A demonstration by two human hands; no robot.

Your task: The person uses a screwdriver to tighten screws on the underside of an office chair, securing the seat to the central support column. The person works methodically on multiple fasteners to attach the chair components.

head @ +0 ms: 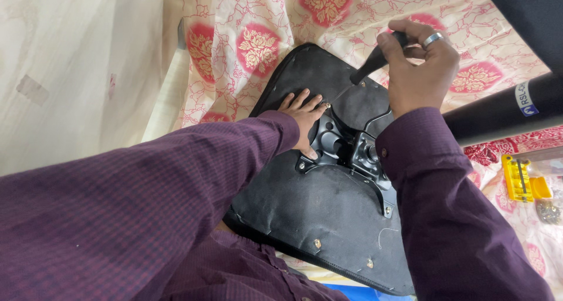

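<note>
right hand (pixel 419 66) was closed, fingers (pixel 390 46) wrapped tight round a black lever handle (pixel 375 59), ring on one finger. the handle ran down from the fingers toward a black metal mechanism plate (pixel 352 151) bolted on the underside of a black chair seat (pixel 311 201). left hand (pixel 305 119) lay flat and open, fingers (pixel 302 99) spread, palm down on the seat underside, holding nothing; its thumb side touched the edge of the metal plate, just left of the plate's round socket. both hands were near each other, the right one above and to the right of the left.

the seat lay upside down, under both hands, with small metal fasteners along its near edge. under the seat was a cream cloth with red flower print (pixel 264 43). to the right of the right hand a black tube (pixel 504 110) with a small label crossed the view. further right and below it, a yellow tool case (pixel 522 181) sat on the cloth, with some small metal bits just beside it. both arms wore dark maroon checked sleeves (pixel 146 201).
</note>
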